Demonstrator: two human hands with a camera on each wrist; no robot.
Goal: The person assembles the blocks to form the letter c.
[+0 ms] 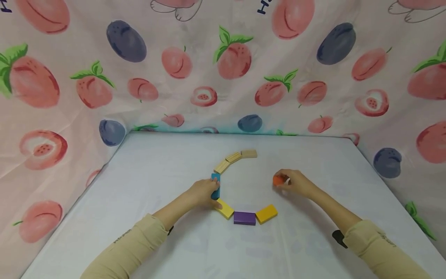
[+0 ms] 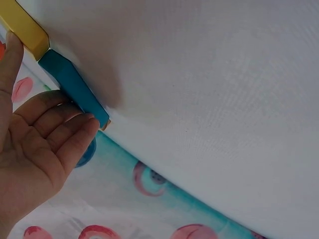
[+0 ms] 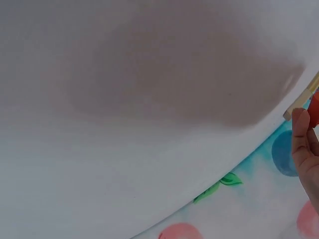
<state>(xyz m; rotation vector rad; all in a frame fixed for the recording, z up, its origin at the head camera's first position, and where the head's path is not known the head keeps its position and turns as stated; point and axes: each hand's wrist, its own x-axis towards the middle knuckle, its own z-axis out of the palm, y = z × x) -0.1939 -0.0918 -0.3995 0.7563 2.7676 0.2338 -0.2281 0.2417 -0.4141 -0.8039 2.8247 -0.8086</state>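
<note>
My left hand (image 1: 203,192) lies along the blue block (image 1: 215,188), its fingers touching the block's side. The thumb reaches onto the light yellow block (image 1: 225,209) beside it. In the left wrist view the blue block (image 2: 75,87) meets the yellow block (image 2: 25,30) end to end, the fingers only gently bent. My right hand (image 1: 296,183) pinches a small orange block (image 1: 278,180) between thumb and fingertips, to the right of the curve. Only a sliver of the orange block (image 3: 314,109) shows at the right wrist view's edge.
A purple block (image 1: 244,218) and a deep yellow block (image 1: 266,214) continue the curve at the front. Several plain wooden blocks (image 1: 233,157) form its far end. The white table (image 1: 167,155) backs onto a fruit-print cloth (image 1: 209,50).
</note>
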